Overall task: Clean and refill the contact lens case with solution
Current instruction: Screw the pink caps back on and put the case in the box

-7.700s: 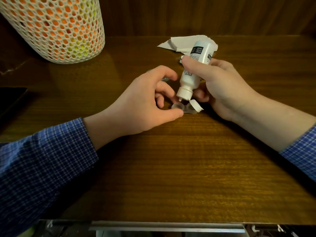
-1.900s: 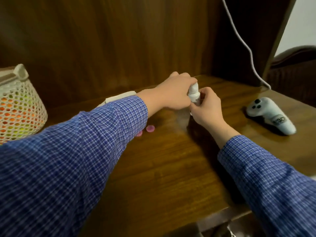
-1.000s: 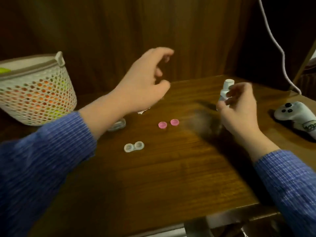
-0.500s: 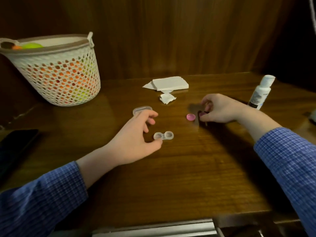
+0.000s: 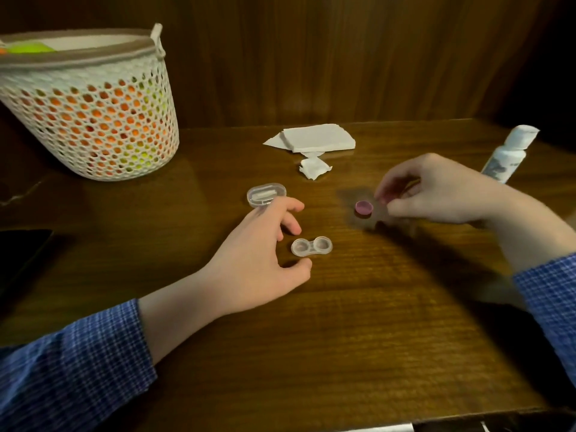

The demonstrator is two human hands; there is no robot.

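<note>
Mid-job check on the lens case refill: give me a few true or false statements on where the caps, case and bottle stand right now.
1. The lens case lies on the table with both wells uncapped. True.
2. The right hand grips the solution bottle. False: the bottle stands apart behind it; the fingers pinch a pink cap.
3. A second pink cap lies on the table beside the right hand. True.
4. The left hand has lifted the lens case. False: the case rests on the table between thumb and fingers.
5. The tissues lie inside the basket. False: they lie on the table.
</note>
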